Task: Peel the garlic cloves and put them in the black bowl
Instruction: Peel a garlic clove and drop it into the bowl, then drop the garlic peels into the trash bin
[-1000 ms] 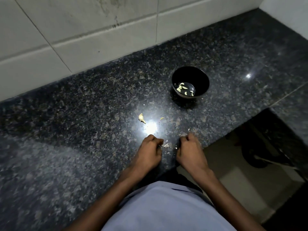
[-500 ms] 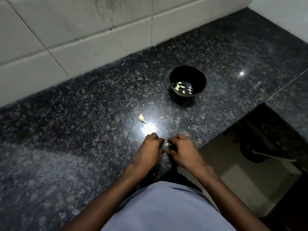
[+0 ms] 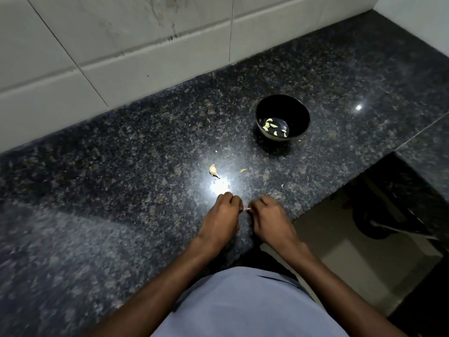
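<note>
Partway done: several peeled cloves [image 3: 272, 126] in black bowl [image 3: 301, 113]; left hand [image 3: 222, 218] and right hand [image 3: 271, 218] pinching one clove [image 3: 247, 209]; another clove [image 3: 213, 170] unpeeled farther left.

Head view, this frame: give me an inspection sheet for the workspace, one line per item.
Surface: dark speckled granite countertop, with a bright light glare near the hands.
Job's things: round black bowl holding several pale peeled garlic cloves; one unpeeled garlic clove lying loose on the counter; a small pale garlic piece pinched between both hands.
Clutter: small peel scrap and tiny flecks around it.
Grippers: left hand and right hand, fingers curled, meeting at the piece.
Cables: nothing seen.
Surroundings: white tiled wall behind; floor below the counter edge, right.
</note>
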